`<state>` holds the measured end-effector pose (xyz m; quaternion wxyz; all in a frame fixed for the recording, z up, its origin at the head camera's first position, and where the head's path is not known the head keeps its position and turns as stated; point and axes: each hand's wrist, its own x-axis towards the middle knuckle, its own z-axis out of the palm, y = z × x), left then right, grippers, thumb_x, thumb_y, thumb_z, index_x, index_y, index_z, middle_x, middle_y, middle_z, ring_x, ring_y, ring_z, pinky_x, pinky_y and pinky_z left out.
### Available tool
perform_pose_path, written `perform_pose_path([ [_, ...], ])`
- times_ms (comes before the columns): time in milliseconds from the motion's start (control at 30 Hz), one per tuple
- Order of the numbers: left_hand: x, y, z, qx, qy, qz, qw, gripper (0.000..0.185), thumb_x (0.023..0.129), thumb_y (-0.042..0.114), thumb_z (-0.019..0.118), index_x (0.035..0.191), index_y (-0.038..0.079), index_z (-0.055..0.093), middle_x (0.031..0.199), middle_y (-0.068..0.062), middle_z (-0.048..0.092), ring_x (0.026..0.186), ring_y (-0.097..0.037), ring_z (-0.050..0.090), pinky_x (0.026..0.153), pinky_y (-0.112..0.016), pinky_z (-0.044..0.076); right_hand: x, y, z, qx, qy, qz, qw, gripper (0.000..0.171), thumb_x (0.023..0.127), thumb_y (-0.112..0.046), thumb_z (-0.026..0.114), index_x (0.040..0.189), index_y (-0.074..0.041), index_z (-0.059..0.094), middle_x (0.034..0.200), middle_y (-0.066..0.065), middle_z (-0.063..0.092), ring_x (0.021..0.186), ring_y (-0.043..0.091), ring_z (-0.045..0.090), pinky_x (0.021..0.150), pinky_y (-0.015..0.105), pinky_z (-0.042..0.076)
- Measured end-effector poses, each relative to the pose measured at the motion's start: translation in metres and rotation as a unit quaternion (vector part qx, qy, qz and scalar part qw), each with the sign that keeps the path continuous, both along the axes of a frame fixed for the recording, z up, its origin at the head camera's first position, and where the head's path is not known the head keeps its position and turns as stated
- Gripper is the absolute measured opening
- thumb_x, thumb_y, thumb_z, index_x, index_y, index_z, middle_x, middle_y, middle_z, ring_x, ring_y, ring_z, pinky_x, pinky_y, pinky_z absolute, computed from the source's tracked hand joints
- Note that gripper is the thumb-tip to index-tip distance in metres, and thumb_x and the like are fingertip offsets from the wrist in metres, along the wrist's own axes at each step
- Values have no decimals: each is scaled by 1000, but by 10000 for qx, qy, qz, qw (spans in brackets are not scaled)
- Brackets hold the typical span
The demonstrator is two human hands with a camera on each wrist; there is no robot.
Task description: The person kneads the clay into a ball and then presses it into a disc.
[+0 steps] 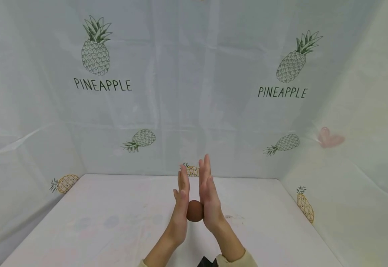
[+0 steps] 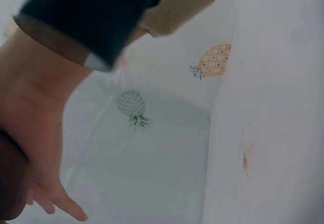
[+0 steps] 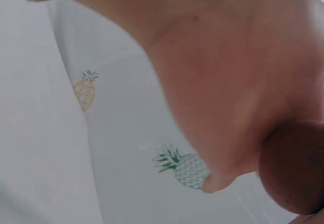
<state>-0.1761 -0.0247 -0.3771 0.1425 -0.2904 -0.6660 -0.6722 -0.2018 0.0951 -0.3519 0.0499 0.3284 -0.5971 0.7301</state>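
Brown ball (image 1: pixel 195 211) pressed between two flat palms, held above the worktop (image 1: pixel 113 222) near its middle, clear of the surface. Left hand (image 1: pixel 181 200) upright on one side, fingers straight and together; right hand (image 1: pixel 208 196) upright on the other, fingers likewise straight and pointing up. Neither grip curled round the ball: both flat, open, and bearing on it only by palm pressure. In the right wrist view, ball (image 3: pixel 293 166) seen dark and rounded against the heel of the palm (image 3: pixel 217 82).

Judged small and light, with a matte, dough-like or clay-like skin, probably soft enough to deform under a squeeze. Likely not slippery, yet prone to roll out sideways from flat palms. Best held across its widest part, palm centres opposed, pressure even.

Worktop covered in a white sheet, faintly stained, with a small reddish mark (image 2: pixel 245 161) in the left wrist view. Walled on three sides by pale plastic sheeting (image 1: pixel 194 92) printed with pineapples and the word PINEAPPLE. Cream sleeve cuff (image 1: pixel 237 259) visible at the right wrist.
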Motion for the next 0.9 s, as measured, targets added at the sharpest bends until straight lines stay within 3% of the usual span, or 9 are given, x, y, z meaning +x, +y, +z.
perform_pose_path([
  [267,4,-8,9,87,68,77,9999,57,113,40,1,170,37,-8,176,16,-13,161,-9,-22,120,-62,-28,-5,-10,-12,193,-154,71,9997,57,114,-49,4,169,-42,-10,177,-14,-8,164,17,-12,125,65,-16],
  [500,1,-20,15,249,-58,166,9995,60,111,51,2,169,40,-10,174,20,-18,159,-3,-24,119,-58,-32,2,-22,-17,403,-177,289,9986,55,114,-48,3,167,-48,-8,176,-15,-11,164,16,-13,124,67,-18],
  [733,-7,-32,14,220,85,484,9985,58,113,46,4,169,38,-11,174,20,-20,160,-6,-24,120,-60,-30,14,-31,-15,595,-37,424,9973,55,113,-44,1,167,-49,-8,177,-12,-9,163,16,-13,123,70,-16],
  [900,-11,-32,10,140,-2,482,9987,57,113,46,4,168,40,-13,174,20,-21,159,-5,-25,119,-61,-31,22,-30,-8,600,3,414,9973,56,113,-44,1,168,-47,-8,177,-12,-8,164,17,-13,122,71,-16],
])
